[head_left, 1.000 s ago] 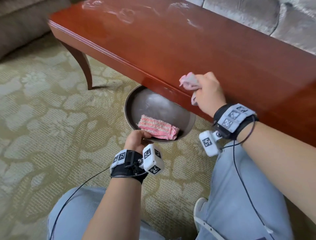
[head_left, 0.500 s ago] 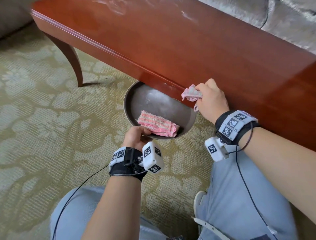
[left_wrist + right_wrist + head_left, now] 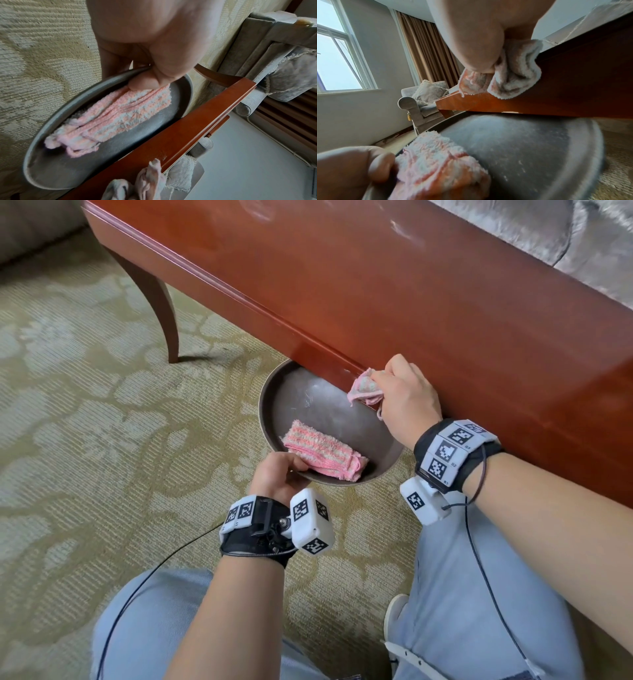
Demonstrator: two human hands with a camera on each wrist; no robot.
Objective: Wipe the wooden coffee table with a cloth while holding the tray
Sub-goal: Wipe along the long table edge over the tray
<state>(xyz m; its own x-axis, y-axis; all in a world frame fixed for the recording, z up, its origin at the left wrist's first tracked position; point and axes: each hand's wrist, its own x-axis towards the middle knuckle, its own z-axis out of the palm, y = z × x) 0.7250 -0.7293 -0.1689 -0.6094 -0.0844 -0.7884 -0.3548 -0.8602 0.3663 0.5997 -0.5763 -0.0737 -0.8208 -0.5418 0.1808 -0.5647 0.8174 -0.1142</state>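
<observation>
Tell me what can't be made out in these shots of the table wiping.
- Far part of the tray: head view, hidden under the coffee table.
- Right hand fingertips: head view, buried in the wiping cloth.
- Left hand fingers under the tray rim: all views, hidden by tray.
- Folded cloth: right wrist view, blurred.

soft window daylight, wrist views perhaps motion-blurred
</observation>
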